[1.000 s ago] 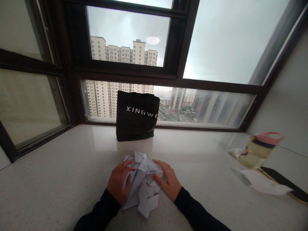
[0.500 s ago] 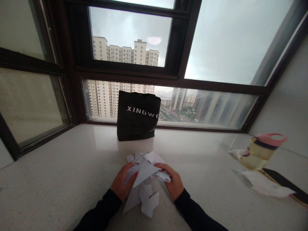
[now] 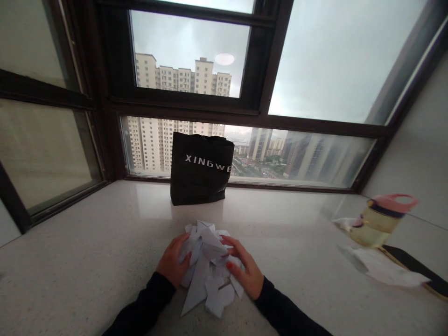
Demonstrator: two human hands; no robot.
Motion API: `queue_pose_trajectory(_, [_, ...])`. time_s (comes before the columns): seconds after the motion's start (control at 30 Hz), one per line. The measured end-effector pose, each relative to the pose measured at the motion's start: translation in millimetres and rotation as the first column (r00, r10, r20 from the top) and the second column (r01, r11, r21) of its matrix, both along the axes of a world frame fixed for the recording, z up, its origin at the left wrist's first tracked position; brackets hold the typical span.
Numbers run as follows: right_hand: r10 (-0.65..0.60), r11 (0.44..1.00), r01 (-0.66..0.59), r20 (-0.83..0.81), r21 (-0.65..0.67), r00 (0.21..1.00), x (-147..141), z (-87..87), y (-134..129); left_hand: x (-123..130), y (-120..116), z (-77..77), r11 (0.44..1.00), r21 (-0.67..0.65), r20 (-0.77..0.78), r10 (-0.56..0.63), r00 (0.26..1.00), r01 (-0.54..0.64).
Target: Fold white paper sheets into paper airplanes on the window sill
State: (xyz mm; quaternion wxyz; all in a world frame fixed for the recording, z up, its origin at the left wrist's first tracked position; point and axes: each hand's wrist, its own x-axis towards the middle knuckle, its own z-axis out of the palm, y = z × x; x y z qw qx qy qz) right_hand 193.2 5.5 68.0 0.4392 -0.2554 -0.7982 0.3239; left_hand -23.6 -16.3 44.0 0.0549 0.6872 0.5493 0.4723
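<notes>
Paper scraps (image 3: 198,284) lie heaped between left hand (image 3: 172,265) and right hand (image 3: 250,273), both half open, fingers curved against the pile. Uneven pressing could spill loose pieces. Overlap prevents counting scraps; one bag (image 3: 199,186) stands beyond the hands; one bottle (image 3: 375,226), one phone (image 3: 415,265) and apparently two tissues (image 3: 383,271) are right of the right hand.

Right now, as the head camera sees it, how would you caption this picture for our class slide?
Two bare hands cup crumpled white paper pieces before a black bag.

Pale capital letters "XINGWE" across the front of the black bag (image 3: 199,184).
</notes>
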Motion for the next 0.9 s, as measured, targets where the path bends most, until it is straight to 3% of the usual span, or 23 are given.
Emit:
queue_pose_trajectory(0.1, [-0.115, 0.993, 0.113, -0.073, -0.032, 0.991, 1, 1.5, 6, 1, -1, 5.1, 1.0, -0.002, 0.19, -0.023, 0.982, 0.024])
queue_pose_trajectory(0.17, [-0.216, 0.976, 0.216, -0.034, 0.012, 0.976, 1, -0.8, 11, 4, -3, 8.1, 0.995, 0.008, 0.381, -0.096, 0.92, 0.101])
queue_pose_trajectory(0.23, [-0.29, 0.955, 0.286, 0.053, 0.078, 0.956, 2, -4.8, 15, 7, -6, 11.0, 0.987, 0.037, 0.461, -0.158, 0.873, 0.159])
queue_pose_trajectory(0.47, [-0.416, 0.906, 0.382, 0.223, 0.179, 0.882, 4, -19.6, 21, 5, -9, 12.8, 0.991, -0.001, 0.209, -0.133, 0.969, 0.136])
queue_pose_trajectory(0.57, [-0.479, 0.876, 0.418, 0.344, 0.239, 0.807, 3, -24.3, 19, 7, -9, 12.4, 0.993, 0.032, 0.234, -0.117, 0.965, 0.112])
queue_pose_trajectory(0.63, [-0.453, 0.891, 0.384, 0.434, 0.242, 0.778, 1, -25.5, 17, 11, -11, 12.1, 0.992, 0.049, 0.287, -0.124, 0.95, 0.115])
queue_pose_trajectory(0.7, [-0.386, 0.922, 0.311, 0.481, 0.231, 0.787, -2, -24.1, 15, 12, -11, 10.8, 0.984, 0.031, 0.28, -0.178, 0.943, 0.176])
queue_pose_trajectory(0.77, [-0.335, 0.94, 0.26, 0.461, 0.22, 0.822, -5, -20.5, 13, 11, -9, 8.7, 0.977, 0.03, 0.166, -0.212, 0.963, 0.21])
queue_pose_trajectory(0.9, [-0.327, 0.943, 0.275, 0.356, 0.189, 0.876, -7, -12.0, 10, 4, -6, 10.5, 0.984, 0.173, -0.107, -0.015, 0.994, 0.034])
